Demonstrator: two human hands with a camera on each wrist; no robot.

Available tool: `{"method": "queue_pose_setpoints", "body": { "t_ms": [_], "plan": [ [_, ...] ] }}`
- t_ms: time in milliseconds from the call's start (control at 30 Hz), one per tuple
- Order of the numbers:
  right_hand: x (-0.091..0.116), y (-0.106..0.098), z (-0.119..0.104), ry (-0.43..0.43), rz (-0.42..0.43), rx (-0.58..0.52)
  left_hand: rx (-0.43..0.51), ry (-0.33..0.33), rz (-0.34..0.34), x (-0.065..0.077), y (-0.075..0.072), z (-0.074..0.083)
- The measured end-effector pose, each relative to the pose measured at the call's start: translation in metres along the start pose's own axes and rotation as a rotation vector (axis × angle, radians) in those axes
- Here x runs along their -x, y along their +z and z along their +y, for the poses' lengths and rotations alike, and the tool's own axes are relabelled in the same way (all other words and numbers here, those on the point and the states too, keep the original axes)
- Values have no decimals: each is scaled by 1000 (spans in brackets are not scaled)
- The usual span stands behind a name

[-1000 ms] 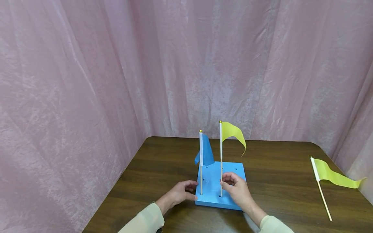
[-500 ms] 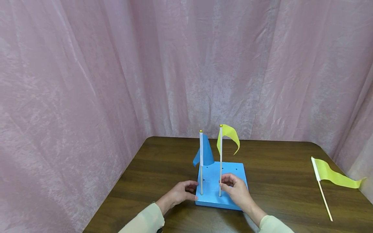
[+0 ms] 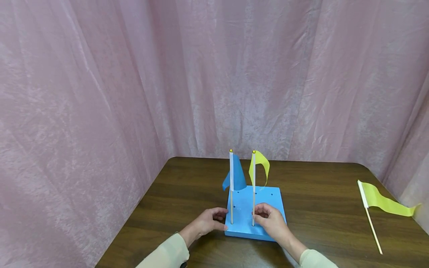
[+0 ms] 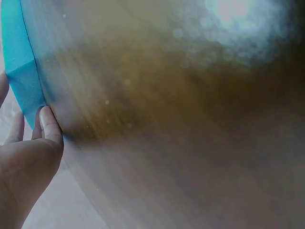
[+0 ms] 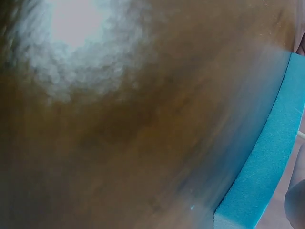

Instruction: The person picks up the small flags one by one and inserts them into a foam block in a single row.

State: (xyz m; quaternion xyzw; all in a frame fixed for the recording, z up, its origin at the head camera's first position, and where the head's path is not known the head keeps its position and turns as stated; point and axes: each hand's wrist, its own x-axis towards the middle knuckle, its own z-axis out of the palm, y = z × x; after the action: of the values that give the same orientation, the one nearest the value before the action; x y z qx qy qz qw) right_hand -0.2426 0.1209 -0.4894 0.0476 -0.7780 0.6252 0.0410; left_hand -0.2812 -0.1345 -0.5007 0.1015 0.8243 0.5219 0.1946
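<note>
My right hand point(image 3: 272, 222) pinches the lower stick of a small yellow flag point(image 3: 262, 158) between thumb and fingertips. The stick stands upright, its foot at a hole in the front row of a light blue foam-like board point(image 3: 242, 212). To its left a blue flag point(image 3: 239, 175) stands upright in the board's front left hole. My left hand point(image 3: 207, 222) rests against the board's left edge, thumb near the front corner and fingers loosely bent. The left wrist view shows those fingers point(image 4: 50, 123) touching the board's side point(image 4: 21, 64). In the right wrist view only part of the hand shows.
A second yellow flag point(image 3: 385, 203) lies on the brown wooden table point(image 3: 321, 201) at the right, its cloth reaching toward the table edge. More holes point(image 3: 272, 194) show in the board's back part. A pink curtain point(image 3: 234, 74) hangs behind and at the sides.
The yellow flag in my right hand has moved down, its top now level with the blue flag's, and its cloth has turned. The right hand has sunk slightly; the left hand stays put.
</note>
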Motion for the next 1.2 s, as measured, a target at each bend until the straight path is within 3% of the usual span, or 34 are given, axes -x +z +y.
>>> {"method": "queue_pose_setpoints", "body": {
  "t_ms": [233, 600, 1200],
  "plan": [
    [-1, 0, 0, 44, -2, 4, 17, 23, -11, 2, 1, 2],
    [2, -3, 1, -5, 22, -56, 16, 15, -17, 3, 0, 3],
    [-1, -22, -3, 41, 52, 16, 16, 14, -12, 2, 0, 0]
  ]
}}
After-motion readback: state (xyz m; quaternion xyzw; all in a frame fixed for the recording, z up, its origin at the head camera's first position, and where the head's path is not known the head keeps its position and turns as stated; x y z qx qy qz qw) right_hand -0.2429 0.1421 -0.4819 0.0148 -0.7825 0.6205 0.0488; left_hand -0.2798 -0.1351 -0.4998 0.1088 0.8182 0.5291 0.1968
